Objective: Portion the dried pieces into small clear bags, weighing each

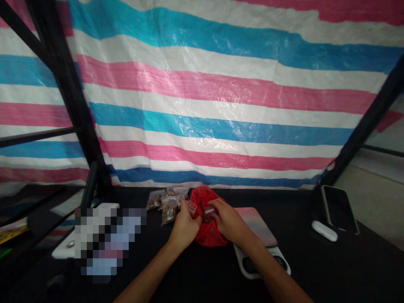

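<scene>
A crumpled red plastic bag [210, 235] lies on the black tabletop [299, 269] between my hands. My left hand [184, 229] pinches a small clear plastic packet [191, 207] just above the bag's left side. My right hand [229, 219] rests over the top of the red bag, its fingertips on a small dark cylindrical item [208, 211] whose exact kind I cannot tell. Left of the red bag, several small clear bags of brown material [168, 208] lie close together.
A pink mat [257, 225] overlaps a white device [261, 265] by my right wrist. Farther right lie a phone [339, 209] and a white earbud case [324, 231]. A pixelated patch [107, 240] covers the left. A striped tarp [205, 126] and black metal frame [75, 109] stand behind.
</scene>
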Motion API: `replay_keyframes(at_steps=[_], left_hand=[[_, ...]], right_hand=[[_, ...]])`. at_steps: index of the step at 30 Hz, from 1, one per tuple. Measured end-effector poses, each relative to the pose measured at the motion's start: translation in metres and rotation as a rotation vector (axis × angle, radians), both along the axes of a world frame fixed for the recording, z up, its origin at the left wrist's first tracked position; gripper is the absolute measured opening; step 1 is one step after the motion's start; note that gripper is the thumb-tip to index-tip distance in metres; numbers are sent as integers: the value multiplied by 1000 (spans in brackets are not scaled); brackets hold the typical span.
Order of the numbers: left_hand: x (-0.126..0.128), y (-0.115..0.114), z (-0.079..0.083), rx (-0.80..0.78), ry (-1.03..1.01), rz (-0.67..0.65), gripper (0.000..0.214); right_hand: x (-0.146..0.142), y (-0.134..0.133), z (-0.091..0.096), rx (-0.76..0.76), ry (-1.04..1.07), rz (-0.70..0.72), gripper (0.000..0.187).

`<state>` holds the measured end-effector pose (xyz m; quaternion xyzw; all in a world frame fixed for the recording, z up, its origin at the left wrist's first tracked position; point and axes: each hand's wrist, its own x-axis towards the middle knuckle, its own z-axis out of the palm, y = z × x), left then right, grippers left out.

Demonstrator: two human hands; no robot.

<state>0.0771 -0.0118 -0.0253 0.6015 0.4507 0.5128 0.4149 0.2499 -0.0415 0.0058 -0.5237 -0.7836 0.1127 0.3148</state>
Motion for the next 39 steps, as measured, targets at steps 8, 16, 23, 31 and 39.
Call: replay_keyframes(at_steps=[8,16,23,31,39], left_hand=[[2,8,-1,-52,-242,-51,28],[0,3,6,-118,-291,-83,26],[-2,3,10,-127,-298,-104,22],[-3,6,13,-9,-263,-6,27],[-5,2,8,276,80,-58,9]], right_hand=[[1,-1,-5,-34,9,72,55],[-5,-1,-4,-60,-1,-36,44],[-4,2,-5,-69,-8,-86,37],[-2,0,4,-64,31,-130,39],[-6,-1,15,153,324,48,38]])
